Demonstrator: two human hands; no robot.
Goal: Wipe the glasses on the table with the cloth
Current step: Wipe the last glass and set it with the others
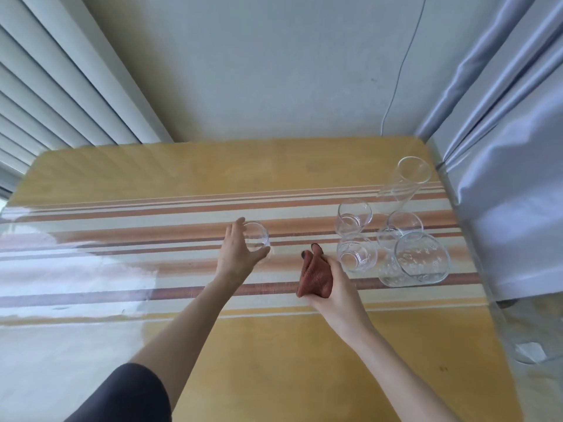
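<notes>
A small clear glass (pixel 257 237) stands near the middle of the striped table (pixel 122 226). My left hand (pixel 236 254) curls round its left side, thumb and fingers on the glass. A little to the right, my right hand (pixel 335 287) grips a bunched reddish-brown cloth (pixel 315 278), held just above the table. Several more clear glasses stand in a group at the right: a tumbler (pixel 353 216), another tumbler (pixel 356 255), a tall cylinder (pixel 408 178), a wide patterned bowl-like glass (pixel 417 260) and a rounded one (pixel 405 223) behind it.
The table has a glossy clear cover and is pushed against a pale wall. Blinds (pixel 45 86) hang at the left, grey-blue curtains (pixel 502 147) at the right, close to the glass group. A thin cable (pixel 399 71) runs down the wall.
</notes>
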